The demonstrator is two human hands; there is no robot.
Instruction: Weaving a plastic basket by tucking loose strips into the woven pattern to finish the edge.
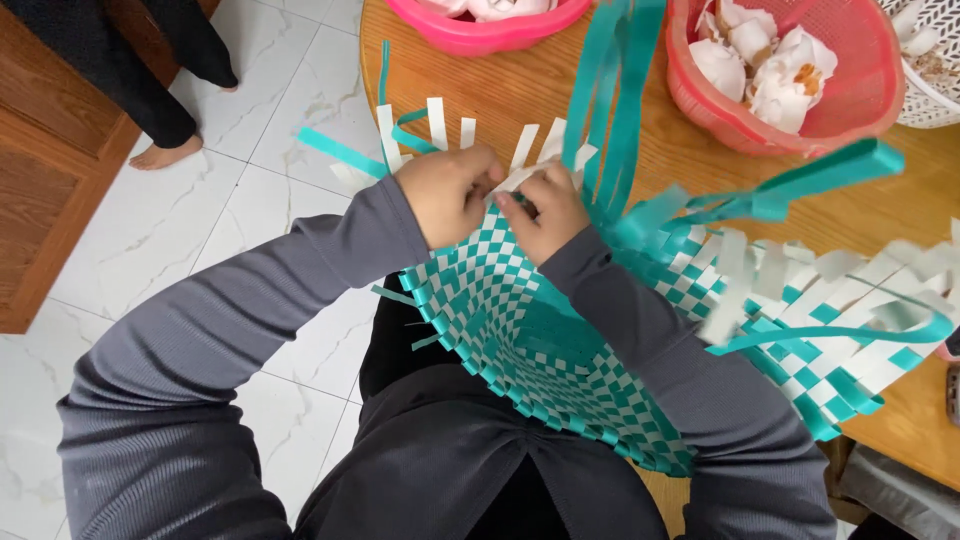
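Observation:
A half-woven basket (545, 345) of teal and white plastic strips rests against my lap and the round wooden table (520, 85). Its checkered wall faces me, and loose strip ends stick out along its edges. My left hand (447, 193) and my right hand (546, 210) meet at the far rim of the basket. Both pinch the same white strip (512, 180) between fingers and thumbs. Long teal strips (612, 90) stand up just right of my right hand. Both of my arms wear grey sleeves.
A pink bowl (480, 35) sits at the table's far edge. A red plastic basket (860, 90) holds white crumpled pieces, with a patterned container (935, 70) beside it. Another person's bare foot (165, 153) stands on the white tiled floor by a wooden door (45, 200).

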